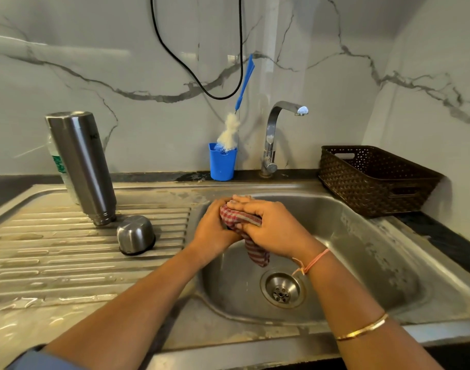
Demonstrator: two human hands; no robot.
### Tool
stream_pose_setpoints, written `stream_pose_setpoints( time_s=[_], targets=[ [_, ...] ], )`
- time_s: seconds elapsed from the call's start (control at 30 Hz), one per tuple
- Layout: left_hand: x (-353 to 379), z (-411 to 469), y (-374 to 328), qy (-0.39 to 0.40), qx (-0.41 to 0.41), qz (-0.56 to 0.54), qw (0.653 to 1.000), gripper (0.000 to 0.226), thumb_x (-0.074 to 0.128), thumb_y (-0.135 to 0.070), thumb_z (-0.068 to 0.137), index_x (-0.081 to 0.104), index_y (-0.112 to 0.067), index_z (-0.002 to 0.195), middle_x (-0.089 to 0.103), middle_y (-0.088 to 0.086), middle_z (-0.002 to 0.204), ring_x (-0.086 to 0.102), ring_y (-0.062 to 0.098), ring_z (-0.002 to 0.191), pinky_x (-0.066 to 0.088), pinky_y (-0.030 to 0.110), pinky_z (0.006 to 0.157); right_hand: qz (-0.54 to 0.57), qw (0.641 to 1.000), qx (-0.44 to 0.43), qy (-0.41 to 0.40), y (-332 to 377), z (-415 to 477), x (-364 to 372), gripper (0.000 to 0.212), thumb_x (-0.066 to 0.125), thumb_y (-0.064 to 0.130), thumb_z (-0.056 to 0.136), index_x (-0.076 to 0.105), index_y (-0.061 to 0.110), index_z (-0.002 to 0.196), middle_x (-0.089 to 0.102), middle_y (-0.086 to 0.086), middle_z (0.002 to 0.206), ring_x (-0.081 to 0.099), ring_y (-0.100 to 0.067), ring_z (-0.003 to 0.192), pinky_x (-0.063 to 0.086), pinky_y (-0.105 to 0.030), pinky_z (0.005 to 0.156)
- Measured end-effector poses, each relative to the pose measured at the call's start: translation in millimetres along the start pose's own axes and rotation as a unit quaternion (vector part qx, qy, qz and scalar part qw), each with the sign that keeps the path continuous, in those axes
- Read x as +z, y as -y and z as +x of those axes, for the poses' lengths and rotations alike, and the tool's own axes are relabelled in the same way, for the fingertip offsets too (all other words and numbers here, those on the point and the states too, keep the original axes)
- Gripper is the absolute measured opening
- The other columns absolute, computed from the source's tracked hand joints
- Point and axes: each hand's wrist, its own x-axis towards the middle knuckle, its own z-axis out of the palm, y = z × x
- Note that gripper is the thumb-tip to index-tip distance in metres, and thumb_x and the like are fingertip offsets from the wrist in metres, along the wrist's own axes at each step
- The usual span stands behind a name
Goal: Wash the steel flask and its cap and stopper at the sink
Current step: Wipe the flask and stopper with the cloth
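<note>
1. Over the sink (pixel 362 249), head view: left hand (pixel 215 227) and right hand (pixel 272 228) together grip a checked cloth (pixel 242 218); stopper unseen.
2. Left of them on the draining surface (pixel 41 263), the flask (pixel 81 166) stands mouth-down, near upright, cap (pixel 136 234) beside it; left hand nearer.

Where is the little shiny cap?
In the head view, the cap sits mouth-down on the draining board, left of the sink bowl, beside the upturned flask.

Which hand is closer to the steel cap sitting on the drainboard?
Left. The left hand is just right of the cap, at the edge of the basin. The right hand is farther right, over the basin. Both hold the checked cloth.
</note>
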Motion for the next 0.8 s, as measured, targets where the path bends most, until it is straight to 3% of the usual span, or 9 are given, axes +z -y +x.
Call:
stream_pose_setpoints(
  time_s=[0.1, 0.23, 0.3, 0.4, 0.5, 0.57, 0.67, 0.73, 0.8],
  targets=[
    [1.5, 0.1, -4.4, -0.041, 0.015, 0.009, 0.999, 0.053, 0.081, -0.008, 0.067, 0.054, -0.019, 0.112, 0.059, -0.003, 0.106, 0.058, 0.006, 0.097, 0.044, 0.008, 0.082, 0.106, 0.993, 0.032, -0.035, -3.7, 0.1, -2.3, 0.043, 0.061, 0.005, 0.088, 0.057, 0.017, 0.130, 0.056, 0.007, 0.133, 0.049, -0.002, 0.122, 0.036, -0.013, 0.102],
    [5.0, -1.7, -9.8, -0.056, -0.003, -0.072, 0.996, 0.054, 0.077, -0.006, 0.073, 0.052, -0.023, 0.117, 0.061, -0.008, 0.110, 0.059, 0.001, 0.103, 0.046, 0.007, 0.083, 0.284, 0.940, 0.145, -0.122, -10.0, 0.0, -4.9, 0.024, 0.059, 0.012, 0.091, 0.065, 0.012, 0.115, 0.068, 0.002, 0.091, 0.064, -0.010, 0.080, 0.053, -0.019, 0.058],
    [4.8, -1.9, -10.5, -0.029, -0.012, -0.083, 0.996, 0.065, 0.078, -0.003, 0.071, 0.045, -0.022, 0.124, 0.060, -0.008, 0.111, 0.059, 0.000, 0.103, 0.046, 0.009, 0.086, 0.217, 0.955, 0.152, -0.131, -7.6, -0.9, -4.5, 0.023, 0.059, 0.017, 0.092, 0.065, 0.017, 0.114, 0.067, 0.003, 0.094, 0.064, -0.015, 0.089, 0.055, -0.025, 0.070],
    [0.9, -3.5, -5.3, 0.059, -0.011, -0.049, 0.997, 0.089, 0.079, 0.004, 0.066, 0.029, -0.022, 0.135, 0.057, -0.007, 0.109, 0.060, -0.004, 0.098, 0.049, 0.019, 0.092, -0.029, 0.995, 0.081, -0.046, 6.4, -4.8, 3.3, 0.038, 0.056, 0.020, 0.091, 0.057, 0.026, 0.128, 0.063, 0.003, 0.121, 0.059, -0.014, 0.108, 0.048, -0.032, 0.096],
    [-1.0, -5.3, -5.4, 0.080, -0.003, -0.022, 0.997, 0.102, 0.078, 0.008, 0.066, 0.016, -0.020, 0.143, 0.058, -0.008, 0.105, 0.060, -0.011, 0.093, 0.048, 0.011, 0.085, -0.149, 0.989, 0.028, -0.001, 12.6, -3.6, 8.8, 0.045, 0.053, 0.020, 0.092, 0.049, 0.024, 0.137, 0.049, 0.002, 0.141, 0.047, -0.017, 0.126, 0.037, -0.035, 0.108],
    [-1.3, -3.6, -6.9, 0.032, -0.025, -0.064, 0.997, 0.101, 0.076, 0.006, 0.069, 0.014, -0.026, 0.143, 0.060, -0.002, 0.106, 0.062, -0.002, 0.097, 0.049, 0.016, 0.087, 0.000, 0.996, 0.062, -0.061, 7.5, -0.9, 6.9, 0.041, 0.056, 0.019, 0.092, 0.054, 0.022, 0.133, 0.057, 0.003, 0.132, 0.054, -0.012, 0.119, 0.042, -0.031, 0.104],
    [2.8, -0.9, -9.5, -0.034, -0.081, -0.171, 0.981, 0.093, 0.072, 0.002, 0.076, 0.017, -0.028, 0.146, 0.058, 0.006, 0.117, 0.061, 0.015, 0.108, 0.049, 0.032, 0.095, 0.289, 0.936, 0.164, -0.118, -7.2, 1.8, 3.5, 0.026, 0.057, 0.017, 0.093, 0.064, 0.015, 0.118, 0.069, -0.005, 0.106, 0.065, -0.019, 0.099, 0.052, -0.035, 0.090],
    [6.6, -0.5, -11.5, -0.057, -0.136, -0.294, 0.944, 0.081, 0.069, 0.003, 0.078, 0.026, -0.023, 0.142, 0.057, 0.011, 0.120, 0.062, 0.021, 0.106, 0.052, 0.035, 0.087, 0.376, 0.898, 0.198, -0.117, -18.2, 3.5, 4.5, 0.024, 0.055, 0.019, 0.094, 0.065, 0.010, 0.114, 0.070, -0.014, 0.104, 0.066, -0.028, 0.098, 0.053, -0.043, 0.089],
    [6.2, 2.0, -14.5, -0.070, -0.196, -0.414, 0.886, 0.066, 0.070, -0.003, 0.078, 0.037, -0.013, 0.134, 0.060, 0.015, 0.119, 0.065, 0.023, 0.097, 0.056, 0.035, 0.079, 0.382, 0.896, 0.195, -0.117, -18.8, 4.6, 8.4, 0.027, 0.054, 0.020, 0.095, 0.063, 0.009, 0.117, 0.070, -0.010, 0.100, 0.066, -0.020, 0.088, 0.056, -0.029, 0.075]
  ],
)
